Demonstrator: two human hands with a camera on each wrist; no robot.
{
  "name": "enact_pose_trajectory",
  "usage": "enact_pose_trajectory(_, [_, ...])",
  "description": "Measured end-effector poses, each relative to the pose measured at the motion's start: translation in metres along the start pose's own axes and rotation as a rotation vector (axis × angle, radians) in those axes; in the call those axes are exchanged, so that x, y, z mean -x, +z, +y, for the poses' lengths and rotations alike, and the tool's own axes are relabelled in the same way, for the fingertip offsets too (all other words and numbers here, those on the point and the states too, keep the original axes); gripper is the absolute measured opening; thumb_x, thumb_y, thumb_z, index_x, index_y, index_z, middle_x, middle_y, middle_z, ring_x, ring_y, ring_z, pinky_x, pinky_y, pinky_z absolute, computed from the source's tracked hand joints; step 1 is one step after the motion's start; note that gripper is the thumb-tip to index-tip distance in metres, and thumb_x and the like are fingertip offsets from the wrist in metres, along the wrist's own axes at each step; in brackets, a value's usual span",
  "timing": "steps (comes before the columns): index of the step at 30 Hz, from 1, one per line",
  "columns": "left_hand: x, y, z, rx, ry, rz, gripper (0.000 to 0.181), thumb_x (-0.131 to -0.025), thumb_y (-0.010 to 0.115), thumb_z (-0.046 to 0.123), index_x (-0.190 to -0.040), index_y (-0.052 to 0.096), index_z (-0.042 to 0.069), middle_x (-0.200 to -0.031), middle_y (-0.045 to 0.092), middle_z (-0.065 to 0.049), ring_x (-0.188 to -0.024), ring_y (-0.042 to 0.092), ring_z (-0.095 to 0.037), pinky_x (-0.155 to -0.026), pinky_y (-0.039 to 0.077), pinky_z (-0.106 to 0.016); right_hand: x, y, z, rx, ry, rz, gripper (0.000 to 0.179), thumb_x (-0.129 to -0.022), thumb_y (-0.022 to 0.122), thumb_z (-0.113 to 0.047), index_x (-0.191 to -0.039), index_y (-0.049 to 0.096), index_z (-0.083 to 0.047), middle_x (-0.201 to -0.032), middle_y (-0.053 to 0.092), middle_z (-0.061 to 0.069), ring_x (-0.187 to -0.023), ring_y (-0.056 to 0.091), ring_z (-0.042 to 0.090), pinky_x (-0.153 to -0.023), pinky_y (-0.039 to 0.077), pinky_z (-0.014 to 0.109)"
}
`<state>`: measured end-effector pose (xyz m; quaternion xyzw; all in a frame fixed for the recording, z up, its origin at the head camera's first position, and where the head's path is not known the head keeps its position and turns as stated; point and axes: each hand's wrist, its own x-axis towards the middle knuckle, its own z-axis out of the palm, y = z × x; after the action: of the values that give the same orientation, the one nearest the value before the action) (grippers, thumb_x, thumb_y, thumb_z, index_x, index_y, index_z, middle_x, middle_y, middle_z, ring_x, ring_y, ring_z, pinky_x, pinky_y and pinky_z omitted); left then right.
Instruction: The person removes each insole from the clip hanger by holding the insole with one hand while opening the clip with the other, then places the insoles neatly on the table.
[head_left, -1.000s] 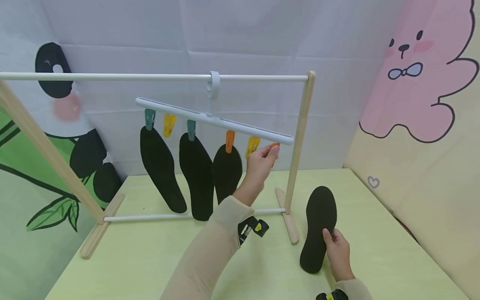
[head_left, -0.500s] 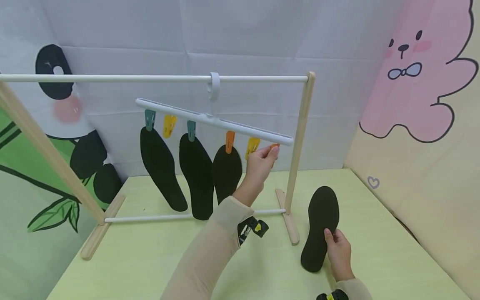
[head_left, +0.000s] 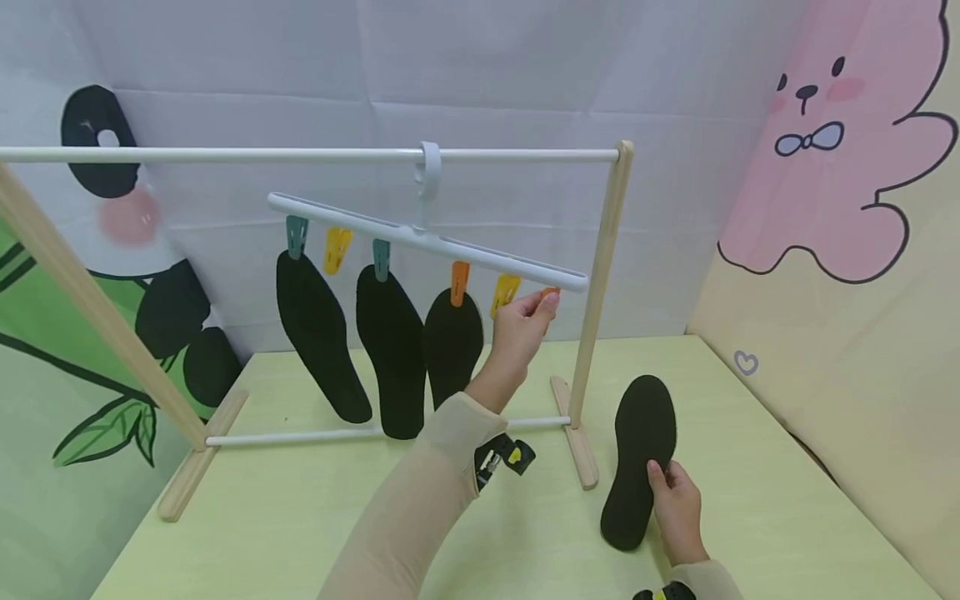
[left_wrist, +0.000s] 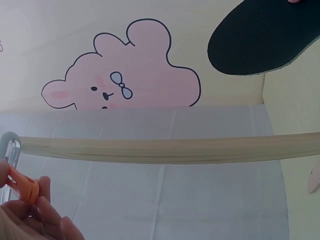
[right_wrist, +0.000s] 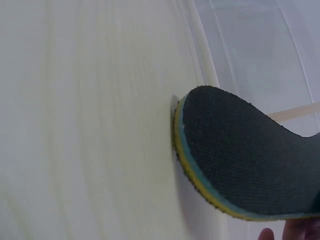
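Fingers of the left hand (head_left: pixel 517 337) pinch an orange clip (left_wrist: pixel 25 189) under the low end of the hanger (head_left: pixel 510 261); those of the right hand (head_left: pixel 678 512) grip a black insole (head_left: pixel 645 429). A wooden post (head_left: pixel 598 283) stands between. Three hanging insoles (head_left: pixel 392 350) line up, one partly hidden by the left sleeve (head_left: pixel 420 500).

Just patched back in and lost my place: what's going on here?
A person's left hand pinches an orange clothespin at the lower end of a tilted white hanger, while the right hand holds a black insole. Three other insoles hang pegged along the hanger; the held one is not yet pegged.
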<state>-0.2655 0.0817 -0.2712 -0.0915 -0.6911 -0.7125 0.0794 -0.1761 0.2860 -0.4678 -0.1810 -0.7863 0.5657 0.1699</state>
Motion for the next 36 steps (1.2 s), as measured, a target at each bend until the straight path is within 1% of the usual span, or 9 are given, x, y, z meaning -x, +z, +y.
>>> enact_pose_trajectory(5, [0.0, -0.001, 0.0, 0.005, -0.004, -0.005, 0.033, -0.096, 0.06, 0.018, -0.118, 0.064, -0.006, -0.107, 0.067, -0.019, -0.102, 0.063, -0.03, -0.084, 0.05, -0.03, -0.001, 0.0, 0.0, 0.035, -0.023, 0.012, 0.034, -0.101, 0.05, -0.018, -0.111, 0.055, 0.014, -0.082, 0.057, -0.001, -0.075, 0.046, 0.006, -0.066, 0.04, 0.021])
enact_pose_trajectory(7, [0.0, -0.001, 0.0, 0.002, -0.004, -0.005, 0.033, -0.096, 0.06, 0.018, -0.118, 0.064, -0.006, -0.107, 0.067, -0.019, -0.101, 0.063, -0.03, -0.083, 0.05, -0.03, -0.001, -0.001, -0.001, 0.072, -0.038, 0.013, 0.031, -0.101, 0.051, -0.016, -0.108, 0.056, 0.014, -0.079, 0.055, 0.001, -0.075, 0.046, 0.01, -0.065, 0.04, 0.023])
enact_pose_trajectory(10, [0.001, -0.001, 0.002, -0.008, -0.003, 0.003, 0.033, -0.096, 0.061, 0.018, -0.118, 0.065, -0.005, -0.106, 0.068, -0.018, -0.098, 0.064, -0.025, -0.082, 0.05, -0.029, -0.002, -0.003, -0.002, 0.099, -0.042, -0.004, 0.032, -0.101, 0.051, -0.018, -0.105, 0.056, 0.013, -0.078, 0.054, 0.001, -0.075, 0.045, 0.013, -0.064, 0.039, 0.024])
enact_pose_trajectory(13, [0.002, -0.002, 0.003, -0.009, -0.005, 0.012, 0.032, -0.096, 0.061, 0.018, -0.118, 0.065, -0.005, -0.105, 0.068, -0.018, -0.096, 0.064, -0.023, -0.081, 0.049, -0.028, -0.003, -0.004, -0.003, 0.084, -0.013, -0.033, 0.032, -0.101, 0.05, -0.019, -0.103, 0.054, 0.013, -0.072, 0.047, 0.0, -0.07, 0.042, 0.014, -0.061, 0.036, 0.025])
enact_pose_trajectory(17, [0.002, -0.002, 0.002, -0.007, -0.013, 0.002, 0.033, -0.095, 0.061, 0.019, -0.118, 0.065, -0.005, -0.107, 0.068, -0.018, -0.098, 0.064, -0.024, -0.083, 0.049, -0.03, -0.003, -0.005, -0.004, 0.065, 0.027, -0.07, 0.032, -0.101, 0.05, -0.018, -0.105, 0.052, 0.013, -0.068, 0.04, 0.0, -0.065, 0.037, 0.015, -0.056, 0.032, 0.027])
enact_pose_trajectory(21, [0.001, -0.002, 0.001, -0.008, -0.019, -0.007, 0.033, -0.095, 0.061, 0.019, -0.118, 0.065, -0.004, -0.108, 0.068, -0.018, -0.099, 0.063, -0.024, -0.084, 0.049, -0.03, -0.004, -0.005, -0.003, 0.076, 0.043, -0.088, 0.034, -0.101, 0.05, -0.018, -0.112, 0.052, 0.014, -0.069, 0.042, 0.0, -0.069, 0.039, 0.017, -0.058, 0.033, 0.027])
enact_pose_trajectory(24, [0.001, -0.003, 0.002, -0.011, -0.016, -0.004, 0.033, -0.095, 0.061, 0.019, -0.118, 0.065, -0.004, -0.107, 0.068, -0.017, -0.096, 0.063, -0.022, -0.082, 0.049, -0.029, -0.005, -0.006, -0.003, 0.093, 0.047, -0.1, 0.036, -0.1, 0.05, -0.018, -0.114, 0.053, 0.015, -0.07, 0.045, 0.0, -0.072, 0.04, 0.018, -0.059, 0.034, 0.028])
enact_pose_trajectory(31, [0.003, -0.004, 0.003, -0.009, -0.006, -0.027, 0.032, -0.096, 0.06, 0.018, -0.12, 0.064, -0.003, -0.106, 0.067, -0.017, -0.097, 0.063, -0.022, -0.08, 0.048, -0.027, -0.007, -0.01, -0.005, 0.071, 0.065, -0.163, 0.033, -0.098, 0.053, -0.014, -0.113, 0.053, 0.016, -0.062, 0.044, -0.002, -0.057, 0.041, 0.01, -0.054, 0.036, 0.023])
enact_pose_trajectory(36, [0.004, -0.005, 0.003, -0.013, 0.001, -0.03, 0.032, -0.096, 0.06, 0.018, -0.119, 0.065, -0.004, -0.103, 0.068, -0.017, -0.097, 0.063, -0.023, -0.076, 0.048, -0.024, -0.009, -0.013, -0.008, 0.098, 0.066, -0.202, 0.03, -0.097, 0.052, -0.011, -0.11, 0.053, 0.016, -0.063, 0.044, -0.001, -0.059, 0.044, 0.013, -0.056, 0.038, 0.025])
